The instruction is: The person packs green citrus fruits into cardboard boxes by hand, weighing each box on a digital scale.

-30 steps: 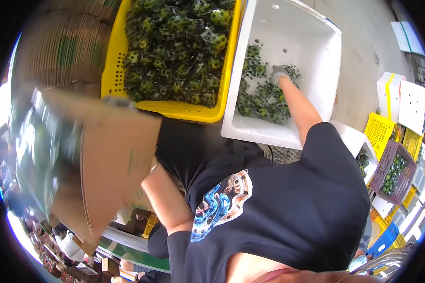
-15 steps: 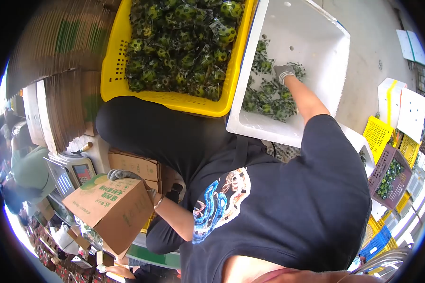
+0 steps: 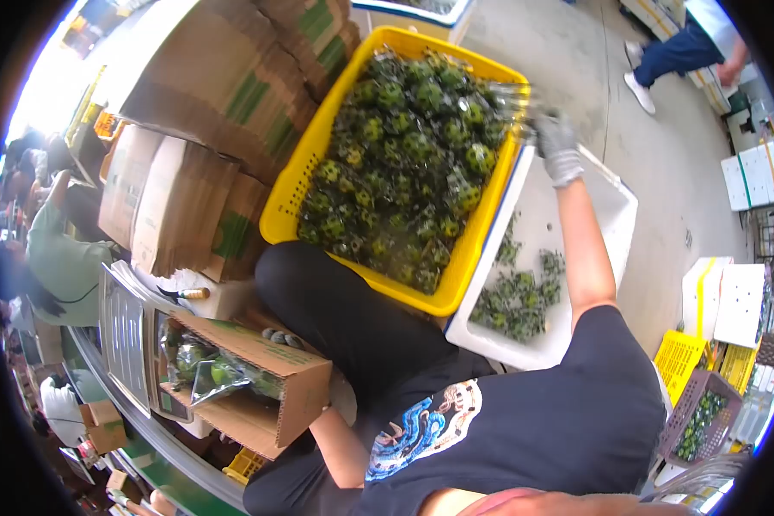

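My left hand (image 3: 281, 338), in a grey glove, holds a cardboard box (image 3: 305, 400) at the lower left, its fingers curled over the edge. The box's open side shows green fruit in clear plastic (image 3: 224, 371). My gloved right hand (image 3: 559, 153) is raised over the right rim of a yellow crate (image 3: 285, 202); its fingertips are blurred and seem closed on a clear plastic packet (image 3: 509, 99). Many plastic-wrapped green fruits (image 3: 396, 155) fill the crate. Beside it, a white foam box (image 3: 606, 193) contains more small green packets (image 3: 520, 301).
Stacked cardboard (image 3: 224, 95) stands at the upper left, with a scale (image 3: 133, 335) below it. A person in green (image 3: 73, 249) is at the left; another person's legs (image 3: 675, 56) show at the upper right. A purple crate (image 3: 705, 413) sits at the lower right.
The view has shifted. My right hand has left the foam box's packets and moved up to the crate's rim. The cardboard box has turned, so its open side and contents now show.
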A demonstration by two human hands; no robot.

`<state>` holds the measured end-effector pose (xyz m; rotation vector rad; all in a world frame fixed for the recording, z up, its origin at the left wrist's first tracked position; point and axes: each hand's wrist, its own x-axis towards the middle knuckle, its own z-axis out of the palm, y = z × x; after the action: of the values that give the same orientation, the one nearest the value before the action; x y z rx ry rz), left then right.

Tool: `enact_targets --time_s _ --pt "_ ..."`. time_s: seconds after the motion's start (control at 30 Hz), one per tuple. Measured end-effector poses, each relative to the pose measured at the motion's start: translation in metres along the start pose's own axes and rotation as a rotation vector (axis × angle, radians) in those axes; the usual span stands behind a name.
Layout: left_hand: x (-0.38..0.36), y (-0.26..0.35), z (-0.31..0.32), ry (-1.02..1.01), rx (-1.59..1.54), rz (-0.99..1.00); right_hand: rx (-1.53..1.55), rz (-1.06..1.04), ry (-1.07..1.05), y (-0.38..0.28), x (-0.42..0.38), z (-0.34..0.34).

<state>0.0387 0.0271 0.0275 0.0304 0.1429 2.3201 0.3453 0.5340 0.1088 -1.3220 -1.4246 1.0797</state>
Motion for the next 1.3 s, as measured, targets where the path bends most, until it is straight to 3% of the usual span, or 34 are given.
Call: enact_targets --time_s 0.1,0.27,0.37,0.5,0.53,0.6,0.63,0.67,0.7,0.73,0.77,0.9,0.97,1.03,1.1,1.23,1.3 --pt "0.000 -0.003 -0.003 0.016 0.011 0.055 0.017 0.044 -0.165 -0.019 0.055 0.089" --pt "0.012 0.004 -0.001 0.034 0.027 0.152 -0.126 0.078 -0.107 0.003 0.211 0.215" --pt "0.015 0.008 -0.002 0.062 0.023 0.213 0.052 0.056 -0.111 -0.013 0.265 0.244" --pt "0.019 0.011 -0.004 0.086 0.020 0.261 0.144 -0.043 -0.148 -0.020 0.253 0.255" --pt "0.021 0.014 -0.003 0.084 0.022 0.272 0.160 -0.136 -0.334 0.017 0.275 0.260" --pt "0.024 0.016 -0.003 0.083 0.011 0.284 0.171 -0.089 -0.402 -0.061 0.135 0.250" --pt "0.027 0.017 -0.002 0.078 0.011 0.287 0.280 -0.102 -0.534 -0.096 0.064 0.239" --pt "0.030 0.018 -0.002 0.080 0.011 0.291 0.249 -0.224 -0.790 -0.102 0.017 0.225" --pt "0.036 0.016 -0.002 0.083 0.010 0.296 0.200 -0.262 -0.891 -0.119 -0.045 0.215" --pt "0.043 0.015 -0.001 0.089 0.013 0.306 0.403 -0.081 -0.999 -0.137 -0.110 0.209" --pt "0.050 0.014 0.002 0.095 0.017 0.320 0.428 -0.033 -1.125 -0.141 -0.164 0.205" --pt "0.073 0.011 0.037 0.122 0.030 0.440 0.101 -0.189 -1.316 -0.141 -0.314 0.223" --pt "0.077 0.017 0.048 0.092 0.038 0.491 0.378 -0.253 -1.173 -0.144 -0.355 0.253" --pt "0.076 0.040 0.046 -0.037 0.043 0.554 0.174 -0.199 -1.248 -0.146 -0.360 0.276" --pt "0.078 0.073 0.038 -0.227 0.041 0.619 0.050 -0.443 -1.306 -0.149 -0.349 0.297" --pt "0.072 0.185 0.153 -0.165 0.552 0.791 0.062 -0.648 -1.378 -0.174 -0.313 0.356" --pt "0.074 0.235 0.195 -0.259 0.706 0.823 0.183 -0.604 -1.445 -0.199 -0.325 0.404"
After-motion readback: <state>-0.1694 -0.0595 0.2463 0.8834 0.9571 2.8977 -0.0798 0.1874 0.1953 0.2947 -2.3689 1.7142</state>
